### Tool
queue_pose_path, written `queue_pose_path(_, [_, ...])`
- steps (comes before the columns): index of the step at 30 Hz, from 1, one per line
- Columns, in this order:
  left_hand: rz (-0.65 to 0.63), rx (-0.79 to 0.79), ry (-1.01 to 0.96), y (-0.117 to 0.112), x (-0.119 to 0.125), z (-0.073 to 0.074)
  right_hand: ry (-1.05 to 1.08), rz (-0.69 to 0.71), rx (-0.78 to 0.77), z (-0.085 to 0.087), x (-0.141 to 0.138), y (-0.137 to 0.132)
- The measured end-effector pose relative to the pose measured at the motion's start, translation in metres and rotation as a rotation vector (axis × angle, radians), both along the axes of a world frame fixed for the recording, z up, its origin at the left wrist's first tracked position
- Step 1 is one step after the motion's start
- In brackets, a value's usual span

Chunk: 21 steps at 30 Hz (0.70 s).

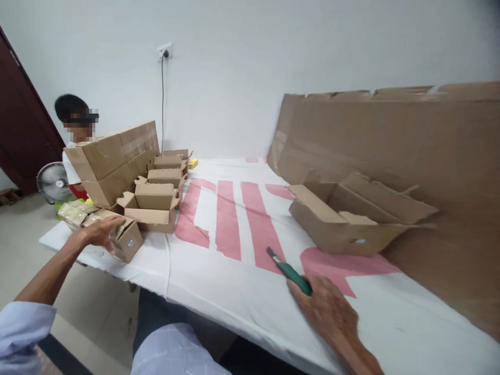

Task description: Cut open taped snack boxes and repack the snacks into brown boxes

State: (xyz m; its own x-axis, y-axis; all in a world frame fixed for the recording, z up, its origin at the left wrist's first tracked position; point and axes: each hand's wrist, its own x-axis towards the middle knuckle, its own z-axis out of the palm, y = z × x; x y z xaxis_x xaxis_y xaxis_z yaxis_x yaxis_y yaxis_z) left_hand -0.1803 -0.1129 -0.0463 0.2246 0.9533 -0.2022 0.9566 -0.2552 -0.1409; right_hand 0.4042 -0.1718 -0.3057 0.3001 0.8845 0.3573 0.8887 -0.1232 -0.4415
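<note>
My right hand [326, 307] rests on the white cloth-covered table [234, 291] and is closed round a green-handled utility knife [291, 272], whose tip points up and left. My left hand [102, 232] reaches far left with fingers spread, lying on a small open cardboard box [127, 240] at the table's left edge. An open brown carton [344, 221] with raised flaps stands to the right of the knife.
Several small open boxes [154, 205] and a larger taped carton [113, 159] crowd the far left. A big flattened cardboard sheet [410, 140] leans on the wall at right. Another person [76, 133] sits behind the boxes; a fan [52, 181] stands on the floor.
</note>
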Motion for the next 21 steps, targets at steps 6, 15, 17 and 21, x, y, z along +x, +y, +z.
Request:
queue_pose_path(6, [-0.039,0.088,0.133,-0.002,0.018,-0.014,-0.008,-0.008,-0.001,0.005,-0.005,0.003])
queue_pose_path(15, [-0.140,0.175,0.126,-0.010,0.034,-0.015,0.001,-0.019,0.037,0.009,-0.007,0.006])
queue_pose_path(17, [-0.172,0.184,0.134,-0.020,0.054,-0.019,0.012,-0.020,0.053,0.008,-0.007,0.007])
queue_pose_path(21, [-0.315,0.212,0.096,-0.045,0.122,-0.031,0.012,-0.011,0.045,0.009,-0.007,0.007])
